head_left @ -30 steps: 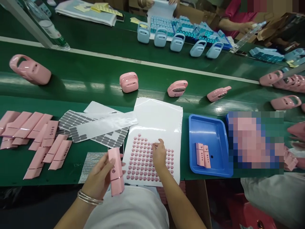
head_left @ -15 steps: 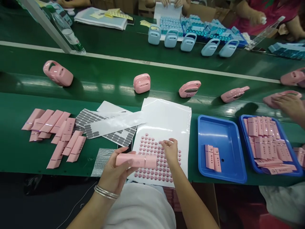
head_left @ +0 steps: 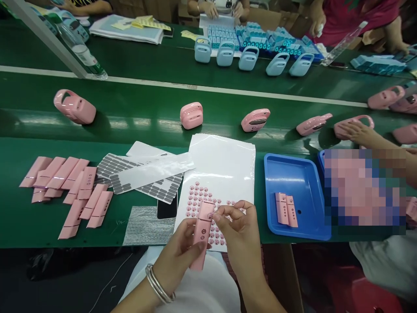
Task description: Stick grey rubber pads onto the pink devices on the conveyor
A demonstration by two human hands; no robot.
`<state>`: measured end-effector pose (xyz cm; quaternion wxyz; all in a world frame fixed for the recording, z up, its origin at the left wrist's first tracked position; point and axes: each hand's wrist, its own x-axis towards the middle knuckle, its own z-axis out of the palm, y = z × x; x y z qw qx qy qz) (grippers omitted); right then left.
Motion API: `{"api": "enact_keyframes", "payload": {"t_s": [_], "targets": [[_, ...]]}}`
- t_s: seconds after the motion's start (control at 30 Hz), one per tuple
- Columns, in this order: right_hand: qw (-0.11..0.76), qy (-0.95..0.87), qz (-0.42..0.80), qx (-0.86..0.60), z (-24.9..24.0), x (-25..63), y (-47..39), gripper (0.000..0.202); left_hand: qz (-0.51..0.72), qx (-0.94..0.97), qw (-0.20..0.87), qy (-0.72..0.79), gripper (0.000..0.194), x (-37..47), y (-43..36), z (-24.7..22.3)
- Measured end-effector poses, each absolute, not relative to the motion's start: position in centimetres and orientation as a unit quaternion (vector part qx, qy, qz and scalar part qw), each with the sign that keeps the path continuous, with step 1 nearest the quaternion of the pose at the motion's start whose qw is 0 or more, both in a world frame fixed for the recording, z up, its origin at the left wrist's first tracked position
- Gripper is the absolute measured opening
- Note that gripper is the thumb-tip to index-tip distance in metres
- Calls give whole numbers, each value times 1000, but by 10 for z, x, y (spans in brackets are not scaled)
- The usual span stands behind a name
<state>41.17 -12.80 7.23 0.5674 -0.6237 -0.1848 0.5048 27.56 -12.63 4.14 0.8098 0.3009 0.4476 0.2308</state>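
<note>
Upright and tilted, a long pink plastic casing piece (head_left: 202, 237) is in my left hand (head_left: 177, 254), with its dark round marks facing me. My right hand (head_left: 239, 228) pinches a small round sticker (head_left: 210, 215) at the upper right edge of the casing piece. Whether the sticker touches the surface I cannot tell. Under both hands lies a white sticker sheet (head_left: 221, 161) with rows of small round pink stickers, partly covered by the hands and the piece.
More pink casing pieces (head_left: 70, 171) lie in a pile at left, beside grey label sheets (head_left: 140, 174) and a phone (head_left: 167, 208). A blue tray (head_left: 295, 167) at right holds two pieces. Pink handled devices (head_left: 191, 115) stand behind. A co-worker's hand (head_left: 356, 132) touches one device.
My left hand has turned the casing piece from lying crosswise to upright. My right hand has moved from the sticker sheet to the piece's upper edge. The co-worker's hand has shifted left.
</note>
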Motion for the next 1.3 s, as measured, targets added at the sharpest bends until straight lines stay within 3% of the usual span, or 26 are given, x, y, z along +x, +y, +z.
{"api": "enact_keyframes", "payload": {"t_s": [0.17, 0.7, 0.87, 0.97, 1.03, 1.1, 1.17, 1.23, 1.3], "targets": [[551, -200, 491, -644, 80, 411, -129, 44, 225, 387, 781, 436, 34, 273, -130, 43], [532, -222, 495, -650, 85, 414, -127, 41, 232, 370, 804, 403, 28, 274, -130, 44], [527, -244, 422, -697, 73, 413, -128, 39, 228, 380, 796, 412, 30, 274, -131, 44], [484, -277, 424, -714, 61, 400, -134, 35, 237, 362, 797, 421, 28, 283, -133, 41], [432, -302, 443, -725, 50, 396, -138, 43, 208, 403, 797, 399, 29, 285, -128, 34], [385, -307, 418, -763, 36, 408, -139, 49, 181, 506, 731, 420, 32, 273, -114, 22], [348, -295, 327, -828, 19, 442, -137, 48, 194, 604, 551, 543, 40, 242, -90, 2], [285, -280, 220, -890, -1, 494, -134, 50, 154, 588, 316, 728, 60, 196, -64, -24], [254, -269, 172, -913, -23, 549, -135, 48, 73, 483, 202, 849, 73, 143, -43, -49]]}}
